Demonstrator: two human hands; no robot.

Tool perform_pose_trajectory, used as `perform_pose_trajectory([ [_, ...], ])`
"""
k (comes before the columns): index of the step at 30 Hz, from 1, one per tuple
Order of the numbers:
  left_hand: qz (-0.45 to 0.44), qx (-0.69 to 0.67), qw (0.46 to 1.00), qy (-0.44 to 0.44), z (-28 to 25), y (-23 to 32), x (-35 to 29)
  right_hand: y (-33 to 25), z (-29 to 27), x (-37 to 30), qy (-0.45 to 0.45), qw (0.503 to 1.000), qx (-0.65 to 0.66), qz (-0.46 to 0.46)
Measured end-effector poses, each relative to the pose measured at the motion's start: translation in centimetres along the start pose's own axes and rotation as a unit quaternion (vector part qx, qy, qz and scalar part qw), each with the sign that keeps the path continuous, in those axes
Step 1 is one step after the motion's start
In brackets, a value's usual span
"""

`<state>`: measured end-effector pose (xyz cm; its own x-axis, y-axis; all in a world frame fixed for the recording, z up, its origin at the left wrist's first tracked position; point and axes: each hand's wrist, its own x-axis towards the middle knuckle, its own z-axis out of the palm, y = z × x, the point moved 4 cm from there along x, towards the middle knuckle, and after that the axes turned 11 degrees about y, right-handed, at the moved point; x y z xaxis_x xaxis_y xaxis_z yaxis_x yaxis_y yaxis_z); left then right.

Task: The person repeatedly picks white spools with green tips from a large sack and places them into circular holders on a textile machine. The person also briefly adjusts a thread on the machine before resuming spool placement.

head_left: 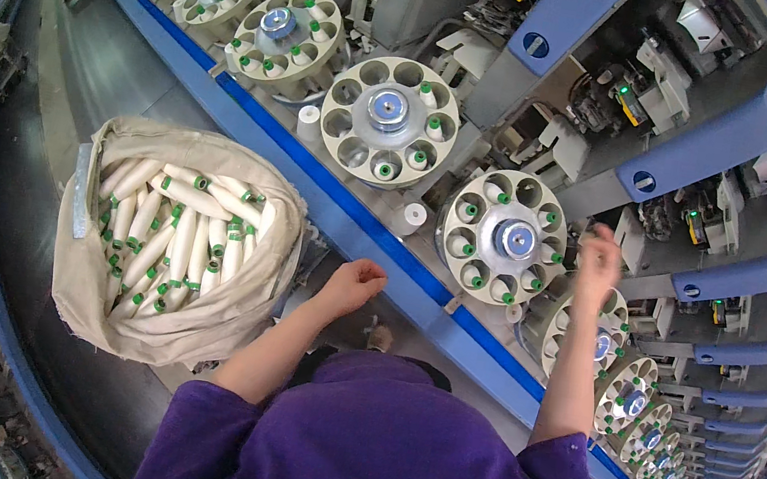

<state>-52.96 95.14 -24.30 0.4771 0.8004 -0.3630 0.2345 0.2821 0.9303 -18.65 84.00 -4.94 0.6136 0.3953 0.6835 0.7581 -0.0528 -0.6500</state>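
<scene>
My left hand [355, 285] hovers between the cloth sack and the blue rail, its fingers curled together with nothing visible in them. My right hand [601, 259] is raised beyond the rail, just right of a round cream bobbin magazine [479, 192]; motion smears its fingers, so what they hold, if anything, is unclear. Green-tipped yarn bobbins [470, 213] fill most of this magazine's pockets. Farther left, a second magazine [330, 118] has bobbins in several pockets, the others bare. Left of my left hand, the beige cloth sack [263, 316] holds many white yarn bobbins [182, 244].
The blue rail [339, 203] runs diagonally along the winding machine, past a long row of magazines. Two small white spools [309, 122] stand behind it. Blue and grey machine heads [713, 155] rise at the right. Dark floor [40, 218] lies around the sack.
</scene>
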Motion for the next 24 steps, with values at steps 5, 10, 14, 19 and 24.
perform_pose_trajectory([
  [5,0.046,0.048,0.997,0.035,-1.7,0.5,-1.6,-1.9,5.3,-1.6,-0.453,0.806,-0.38,0.033],
  [10,0.113,0.065,0.976,0.172,-7.4,1.4,-5.6,-14.0,14.1,-4.1,-0.368,0.929,0.043,-0.007],
  [14,0.146,0.117,0.867,0.462,-19.9,1.7,-11.1,-19.7,23.0,-15.8,-0.574,0.795,0.195,-0.035],
  [19,0.079,0.248,0.787,0.559,-32.1,-0.4,-14.2,-24.6,32.3,-27.1,-0.624,0.762,0.133,-0.107],
  [24,0.082,0.313,0.827,0.46,-32.5,-2.0,-6.7,-28.8,34.4,-34.8,-0.7,0.646,0.018,-0.303],
])
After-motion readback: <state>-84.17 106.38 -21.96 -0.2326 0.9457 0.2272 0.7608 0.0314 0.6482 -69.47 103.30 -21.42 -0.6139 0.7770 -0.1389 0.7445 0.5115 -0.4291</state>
